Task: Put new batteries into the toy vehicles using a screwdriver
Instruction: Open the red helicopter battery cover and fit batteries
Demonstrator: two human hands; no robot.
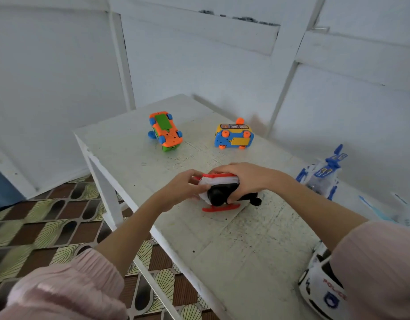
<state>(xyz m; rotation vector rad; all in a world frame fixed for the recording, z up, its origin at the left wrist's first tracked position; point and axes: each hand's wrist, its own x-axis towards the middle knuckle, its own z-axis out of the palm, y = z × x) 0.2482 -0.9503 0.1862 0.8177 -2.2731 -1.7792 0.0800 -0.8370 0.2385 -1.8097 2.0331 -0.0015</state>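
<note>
White painted desk (234, 239) carrying five toy vehicles.

The desk's top is worn, with scuffs, dark specks and faint seams, and it stands on a patterned brown and green floor (49, 218) against white walls. At the far left lies an orange and green toy car (165, 131), turned underside up. To its right, well apart, a blue and yellow toy bus (233, 136) lies on its side with its orange wheels facing the viewer. Near the middle a white, black and red toy helicopter (219, 192) lies on its side, one red skid touching the top. At the right edge sits a blue and white toy aircraft (321, 174). At the near right edge sits a white police car (319, 285).
</note>
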